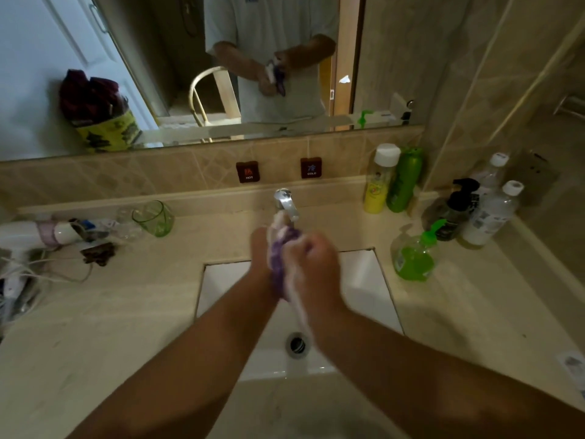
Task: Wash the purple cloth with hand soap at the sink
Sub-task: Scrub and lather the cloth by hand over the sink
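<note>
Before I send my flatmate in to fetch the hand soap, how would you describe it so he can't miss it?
Start at the white sink and look just right of it on the beige counter. The hand soap is the nearest bottle to the basin. It is clear and squat, with bright green liquid and a green pump, unlike the black pump bottle behind it.

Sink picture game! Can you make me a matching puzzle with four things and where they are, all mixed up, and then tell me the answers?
Things:
1. purple cloth
2. green glass
3. soap pump bottle
4. drain

Places:
A. on the counter, right of the sink
B. squeezed between both hands, under the tap
C. at the bottom of the white sink
D. on the counter, left of the tap

Right pairs: 1-B, 2-D, 3-A, 4-C
</note>
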